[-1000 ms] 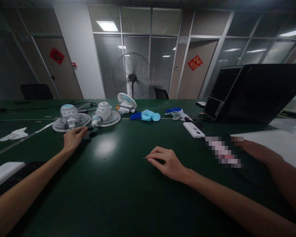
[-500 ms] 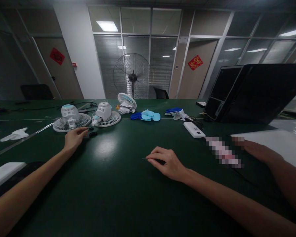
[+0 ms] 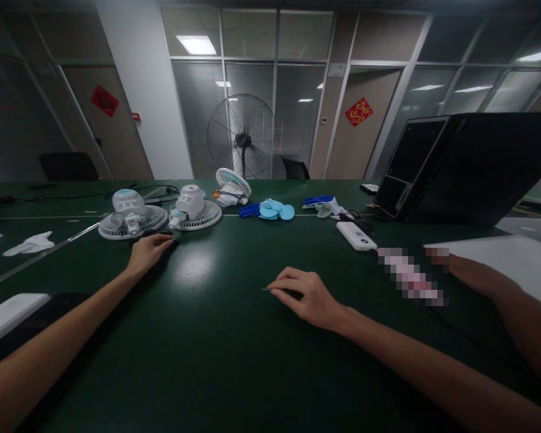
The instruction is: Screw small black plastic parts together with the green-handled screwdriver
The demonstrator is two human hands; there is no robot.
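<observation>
My right hand (image 3: 304, 297) rests on the green table (image 3: 234, 361). Its thumb and forefinger pinch a thin light-coloured piece (image 3: 264, 289), like a pin or short wire, whose tip points left. Further off to the left, my left hand (image 3: 148, 254) is closed, fingertips together, at a small black object (image 3: 175, 237) that it mostly covers; its kind cannot be made out. Just beyond that hand lie two white fan heads, the left fan head (image 3: 130, 210) and the right fan head (image 3: 192, 207), both grille-down with motor housings up.
Further back are a third small fan (image 3: 232, 187), light-blue fan blades (image 3: 276, 209) beside a blue glove, and another glove (image 3: 321, 204). A white power bank-like device (image 3: 356, 236) lies right. Another person's arm (image 3: 487, 279) reaches in near a black computer case (image 3: 469, 168). White scraps (image 3: 29, 243) lie left.
My left hand has moved right and slightly nearer, over the small black pieces that lay beside it. My right hand keeps its pinch and has hardly moved.
</observation>
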